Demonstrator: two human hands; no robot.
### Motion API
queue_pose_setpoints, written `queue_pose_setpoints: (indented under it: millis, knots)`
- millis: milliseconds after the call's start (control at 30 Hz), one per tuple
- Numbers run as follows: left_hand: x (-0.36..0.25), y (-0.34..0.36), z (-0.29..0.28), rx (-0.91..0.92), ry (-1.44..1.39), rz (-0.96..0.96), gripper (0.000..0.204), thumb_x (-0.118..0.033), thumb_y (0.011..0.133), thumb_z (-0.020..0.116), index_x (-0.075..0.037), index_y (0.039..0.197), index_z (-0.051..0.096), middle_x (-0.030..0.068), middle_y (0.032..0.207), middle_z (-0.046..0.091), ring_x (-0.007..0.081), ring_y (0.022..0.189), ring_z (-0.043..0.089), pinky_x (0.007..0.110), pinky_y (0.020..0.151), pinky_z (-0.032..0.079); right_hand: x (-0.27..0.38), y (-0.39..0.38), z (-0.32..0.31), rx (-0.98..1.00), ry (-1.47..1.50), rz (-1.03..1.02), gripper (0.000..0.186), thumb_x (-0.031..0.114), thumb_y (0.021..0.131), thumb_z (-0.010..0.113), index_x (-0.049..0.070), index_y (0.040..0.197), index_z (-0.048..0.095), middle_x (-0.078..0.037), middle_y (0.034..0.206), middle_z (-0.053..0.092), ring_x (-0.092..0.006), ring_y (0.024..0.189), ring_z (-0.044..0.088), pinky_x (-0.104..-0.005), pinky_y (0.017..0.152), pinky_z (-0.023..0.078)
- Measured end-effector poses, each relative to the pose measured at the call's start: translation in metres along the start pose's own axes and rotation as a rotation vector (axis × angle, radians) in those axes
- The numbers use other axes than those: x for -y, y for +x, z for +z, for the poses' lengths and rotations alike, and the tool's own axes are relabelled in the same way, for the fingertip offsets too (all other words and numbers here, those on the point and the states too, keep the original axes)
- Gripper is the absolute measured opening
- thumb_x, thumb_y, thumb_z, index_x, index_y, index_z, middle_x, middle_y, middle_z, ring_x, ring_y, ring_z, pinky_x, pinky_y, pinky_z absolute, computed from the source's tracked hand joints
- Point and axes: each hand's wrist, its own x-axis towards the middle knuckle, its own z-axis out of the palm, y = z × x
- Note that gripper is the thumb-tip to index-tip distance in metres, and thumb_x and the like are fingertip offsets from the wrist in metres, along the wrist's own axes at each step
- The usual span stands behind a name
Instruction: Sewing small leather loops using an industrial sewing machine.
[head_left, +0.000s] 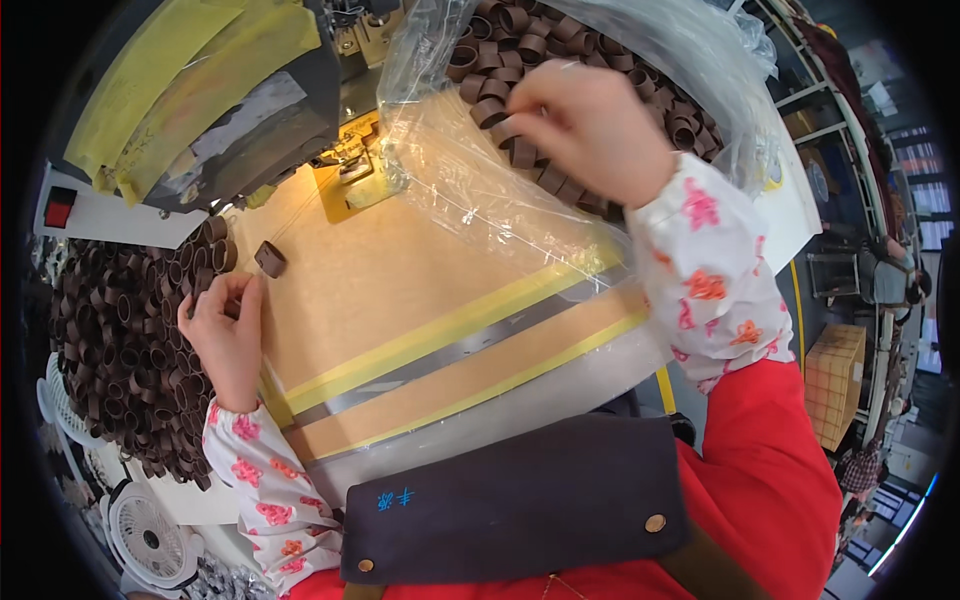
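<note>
My right hand (592, 128) is over a clear plastic bag (440, 150) filled with brown leather-like loops (560, 40). Its thumb and index finger close on a brown loop (488, 110) at the bag's left side; slight blur softens the hand. My left hand (228, 335) has its fingers bent and apart, with nothing seen between them. A single brown loop (269, 259) is just beyond its fingertips, over the tan work surface (400, 290). To the left of that hand spreads a large heap of brown loops (130, 340).
A sewing machine (350, 165) with a lit needle area stands at the far side, its head (250, 110) covered partly in yellow tape. White fans (150, 535) are at the lower left. A yellow crate (836, 385) and shelving (830, 100) are on the right.
</note>
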Motion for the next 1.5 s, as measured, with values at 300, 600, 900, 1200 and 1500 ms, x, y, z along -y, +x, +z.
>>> queue_pose_setpoints:
  millis: [300, 600, 900, 1200, 1500]
  knots:
    - [-0.069, 0.029, 0.06, -0.014, -0.233, 0.225, 0.035, -0.01, 0.084, 0.05, 0.006, 0.115, 0.046, 0.0213, 0.117, 0.05, 0.0366, 0.109, 0.045, 0.041, 0.093, 0.034, -0.045, -0.051, -0.057, 0.092, -0.353, 0.458, 0.014, 0.019, 0.075, 0.064, 0.007, 0.08, 0.061, -0.008, 0.072, 0.064, -0.0268, 0.068, 0.061, -0.0355, 0.061, 0.048]
    - [-0.063, 0.05, 0.07, -0.073, -0.247, 0.091, 0.022, -0.015, 0.084, 0.054, 0.001, 0.099, 0.055, 0.0158, 0.081, 0.058, 0.0297, 0.075, 0.057, 0.038, 0.061, 0.043, -0.003, -0.014, -0.002, -0.095, -0.02, 0.095, 0.012, 0.003, 0.072, 0.058, 0.007, 0.084, 0.059, -0.007, 0.075, 0.062, -0.0254, 0.07, 0.061, -0.033, 0.058, 0.048]
    - [-0.064, 0.05, 0.063, 0.173, -1.015, -0.097, 0.023, -0.019, 0.082, 0.063, 0.003, 0.088, 0.06, 0.0, 0.061, 0.051, 0.0041, 0.057, 0.044, 0.021, 0.05, 0.036, 0.046, 0.019, 0.109, -0.031, -0.009, -0.395, 0.014, 0.006, 0.065, 0.057, 0.007, 0.077, 0.051, -0.006, 0.075, 0.054, -0.023, 0.062, 0.057, -0.0318, 0.049, 0.046]
    - [-0.059, 0.054, 0.061, 0.147, -0.75, 0.04, 0.023, -0.012, 0.072, 0.068, 0.002, 0.089, 0.061, 0.0057, 0.063, 0.056, 0.0126, 0.055, 0.053, 0.025, 0.054, 0.042, 0.043, 0.022, 0.104, 0.009, 0.416, 0.066, 0.015, 0.002, 0.072, 0.065, 0.002, 0.085, 0.057, -0.006, 0.079, 0.059, -0.0168, 0.063, 0.056, -0.0253, 0.054, 0.046]
    - [-0.066, 0.052, 0.064, 0.133, -0.887, -0.132, 0.022, -0.013, 0.072, 0.069, 0.001, 0.087, 0.063, 0.0065, 0.065, 0.059, 0.0129, 0.054, 0.054, 0.025, 0.054, 0.043, 0.029, 0.025, 0.11, 0.067, 0.436, -0.017, 0.01, 0.003, 0.075, 0.062, 0.0, 0.084, 0.058, -0.011, 0.082, 0.061, -0.0196, 0.062, 0.056, -0.0265, 0.057, 0.045]
